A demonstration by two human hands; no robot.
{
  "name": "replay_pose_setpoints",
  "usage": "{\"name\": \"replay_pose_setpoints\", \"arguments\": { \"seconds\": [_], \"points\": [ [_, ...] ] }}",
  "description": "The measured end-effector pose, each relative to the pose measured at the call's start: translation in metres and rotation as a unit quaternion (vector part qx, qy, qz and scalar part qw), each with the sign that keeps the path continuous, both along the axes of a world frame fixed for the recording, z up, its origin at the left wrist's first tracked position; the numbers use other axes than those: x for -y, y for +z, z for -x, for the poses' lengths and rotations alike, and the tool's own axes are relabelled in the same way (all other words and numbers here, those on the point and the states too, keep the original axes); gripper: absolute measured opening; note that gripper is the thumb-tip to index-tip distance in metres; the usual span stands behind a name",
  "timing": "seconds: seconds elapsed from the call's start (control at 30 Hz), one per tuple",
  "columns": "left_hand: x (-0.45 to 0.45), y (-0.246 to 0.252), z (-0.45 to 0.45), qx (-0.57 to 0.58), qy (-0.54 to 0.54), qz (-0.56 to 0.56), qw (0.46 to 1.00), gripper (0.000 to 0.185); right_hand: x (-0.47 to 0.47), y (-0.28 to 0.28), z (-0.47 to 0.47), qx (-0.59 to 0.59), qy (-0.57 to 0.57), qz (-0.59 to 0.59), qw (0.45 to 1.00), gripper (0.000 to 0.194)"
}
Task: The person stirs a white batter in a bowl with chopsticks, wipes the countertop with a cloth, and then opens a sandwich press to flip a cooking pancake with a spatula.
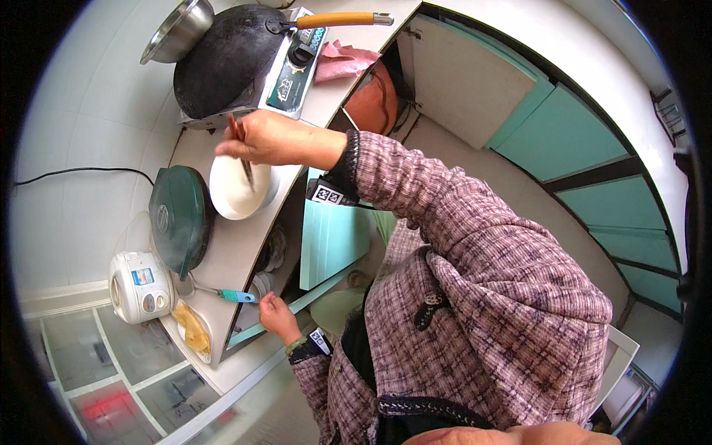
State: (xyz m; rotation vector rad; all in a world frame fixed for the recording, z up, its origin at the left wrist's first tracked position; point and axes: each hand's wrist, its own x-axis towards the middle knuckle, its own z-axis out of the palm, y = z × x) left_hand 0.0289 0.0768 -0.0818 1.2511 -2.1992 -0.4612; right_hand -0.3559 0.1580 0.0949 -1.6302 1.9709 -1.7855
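Observation:
My right hand (245, 139) grips a pair of brown chopsticks (246, 169). Their lower ends, blurred, reach into a white bowl (218, 204) holding a pale cream-coloured batter-like liquid (236, 189). Beside the bowl sits a dark green electric griddle (175, 217) with its lid down. My left hand (278, 317) is low by the counter edge, fingers curled, with nothing visible in it. Close to its fingertips is the blue-green handle of a turner (236, 296), jutting over the counter edge. A browned flatbread (193, 328) lies on a plate (203, 353) at the counter's near end.
A white rice cooker (142, 286) stands by the griddle. Beyond the bowl, a black wok (228, 61) and a steel basin (181, 30) rest on a cooker (289, 83), beside a pink cloth (345, 60). An open turquoise cabinet door (334, 239) juts out below the counter.

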Motion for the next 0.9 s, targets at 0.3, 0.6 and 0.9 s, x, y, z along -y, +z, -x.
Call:
{"name": "replay_pose_setpoints", "arguments": {
  "seconds": [0.3, 0.6, 0.9],
  "points": [
    [0.003, -0.002, -0.004, 0.000, 0.023, -0.045, 0.999, 0.015, -0.002, 0.003, 0.002, 0.054, 0.042, -0.025, 0.997, 0.041],
    [0.013, -0.013, -0.012, -0.021, 0.014, -0.021, 0.999, 0.014, 0.023, -0.018, 0.003, 0.129, 0.070, -0.056, 0.988, 0.037],
    [0.014, -0.005, -0.011, -0.086, 0.026, -0.110, 0.990, 0.012, 0.018, -0.026, 0.007, 0.142, 0.039, 0.012, 0.989, 0.031]
  ]
}}
